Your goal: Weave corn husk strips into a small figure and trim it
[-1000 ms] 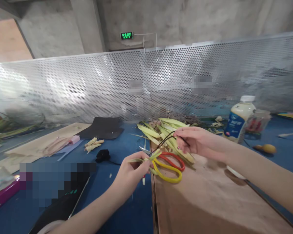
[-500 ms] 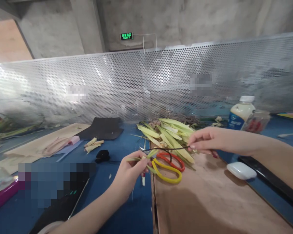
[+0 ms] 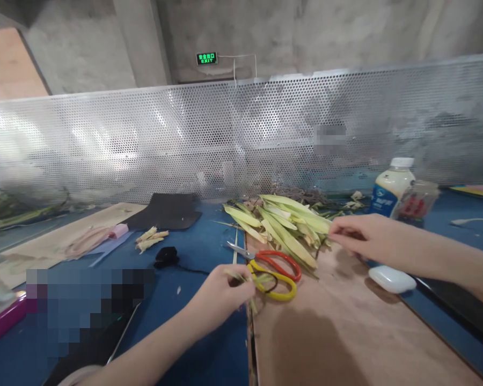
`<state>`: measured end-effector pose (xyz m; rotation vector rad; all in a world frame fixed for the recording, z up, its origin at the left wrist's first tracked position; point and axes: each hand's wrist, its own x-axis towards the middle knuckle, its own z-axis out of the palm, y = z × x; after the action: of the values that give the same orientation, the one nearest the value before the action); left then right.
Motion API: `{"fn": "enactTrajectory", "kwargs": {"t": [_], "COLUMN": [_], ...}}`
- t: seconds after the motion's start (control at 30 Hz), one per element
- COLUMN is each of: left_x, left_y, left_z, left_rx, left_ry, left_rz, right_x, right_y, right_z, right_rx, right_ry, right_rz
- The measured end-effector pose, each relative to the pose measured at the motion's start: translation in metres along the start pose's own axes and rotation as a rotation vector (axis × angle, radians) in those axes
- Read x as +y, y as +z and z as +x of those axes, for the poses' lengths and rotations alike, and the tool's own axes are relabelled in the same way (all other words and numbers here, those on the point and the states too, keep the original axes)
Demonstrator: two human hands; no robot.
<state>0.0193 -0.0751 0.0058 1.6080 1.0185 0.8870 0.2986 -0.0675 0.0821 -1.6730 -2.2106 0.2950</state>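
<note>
My left hand (image 3: pixel 229 289) is closed in a pinch on a thin strip of green corn husk (image 3: pixel 261 279). A black cord (image 3: pixel 271 284) curls out from its fingertips over the scissors. From the other side of this hand, the cord runs to a small black bundle (image 3: pixel 166 257) on the blue table. Scissors (image 3: pixel 276 260) with one red and one yellow handle lie just beyond the fingers. My right hand (image 3: pixel 352 234) has its fingers pressed together at the right end of a pile of pale green corn husks (image 3: pixel 285 217); what they hold is hidden.
A wooden board (image 3: pixel 317 327) lies on the blue table (image 3: pixel 221 348). To the right are a white case (image 3: pixel 392 279), a bottle (image 3: pixel 392 187) and a clear box (image 3: pixel 418 198). Husk scraps (image 3: pixel 151 238) and black sheet (image 3: pixel 167 210) lie left. A perforated metal screen (image 3: pixel 241 139) stands behind.
The black cord was stretched between both hands; now it hangs in a loop by my left hand. My right hand has moved right, and my left hand has dropped slightly, uncovering the scissor blades.
</note>
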Motion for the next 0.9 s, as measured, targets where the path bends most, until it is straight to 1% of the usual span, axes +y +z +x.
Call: {"fn": "enactTrajectory", "kwargs": {"t": [0.03, 0.07, 0.1, 0.13, 0.17, 0.2, 0.23, 0.27, 0.33, 0.37, 0.4, 0.47, 0.5, 0.53, 0.6, 0.67, 0.7, 0.8, 0.83, 0.9], "left_x": [0.000, 0.001, 0.003, 0.005, 0.007, 0.008, 0.009, 0.009, 0.008, 0.006, 0.005, 0.003, 0.003, 0.002, 0.003, 0.005, 0.005, 0.007, 0.007, 0.007], "left_y": [0.001, 0.002, 0.004, 0.005, 0.005, 0.006, 0.007, 0.007, 0.008, 0.008, 0.007, 0.006, 0.005, 0.005, 0.004, 0.004, 0.005, 0.006, 0.007, 0.008], "left_z": [-0.001, -0.003, -0.005, -0.007, -0.009, -0.011, -0.012, -0.012, -0.011, -0.009, -0.008, -0.005, -0.004, -0.003, -0.003, -0.003, -0.004, -0.006, -0.007, -0.010], "left_rx": [-0.042, -0.082, -0.121, -0.159, -0.192, -0.216, -0.223, -0.212, -0.163, -0.138, -0.120, -0.112, -0.113, -0.113, -0.112, -0.109, -0.105, -0.083, -0.074, -0.061], "left_ry": [-0.015, -0.030, -0.044, -0.059, -0.074, -0.086, -0.097, -0.101, -0.091, -0.085, -0.082, -0.082, -0.089, -0.092, -0.092, -0.085, -0.082, -0.063, -0.045, 0.001], "left_rz": [0.006, 0.002, -0.012, -0.034, -0.060, -0.085, -0.104, -0.106, -0.063, -0.038, -0.017, 0.000, -0.007, -0.011, -0.017, -0.022, -0.027, -0.005, 0.026, 0.111], "right_x": [-0.010, -0.020, -0.031, -0.040, -0.049, -0.056, -0.061, -0.064, -0.065, -0.065, -0.064, -0.062, -0.062, -0.061, -0.059, -0.054, -0.050, -0.042, -0.041, -0.043], "right_y": [0.006, 0.013, 0.019, 0.026, 0.033, 0.040, 0.047, 0.053, 0.063, 0.066, 0.068, 0.067, 0.064, 0.061, 0.056, 0.054, 0.055, 0.064, 0.069, 0.078], "right_z": [0.000, -0.001, -0.002, -0.004, -0.006, -0.007, -0.008, -0.009, -0.008, -0.007, -0.005, 0.000, 0.003, 0.007, 0.016, 0.023, 0.025, 0.021, 0.016, 0.002], "right_rx": [0.007, 0.049, 0.020, -0.032, -0.141, -0.260, -0.363, -0.410, -0.377, -0.369, -0.390, -0.440, -0.431, -0.379, -0.193, -0.017, 0.067, 0.318, 0.381, 0.398], "right_ry": [0.012, 0.038, 0.015, 0.008, -0.023, -0.001, 0.054, 0.089, 0.141, 0.158, 0.181, 0.224, 0.240, 0.248, 0.217, 0.138, 0.073, -0.182, -0.248, -0.309], "right_rz": [-0.022, 0.039, 0.185, 0.388, 0.588, 0.780, 0.905, 0.955, 0.877, 0.863, 0.896, 1.015, 1.051, 1.053, 0.990, 0.835, 0.689, 0.088, -0.040, -0.160]}}
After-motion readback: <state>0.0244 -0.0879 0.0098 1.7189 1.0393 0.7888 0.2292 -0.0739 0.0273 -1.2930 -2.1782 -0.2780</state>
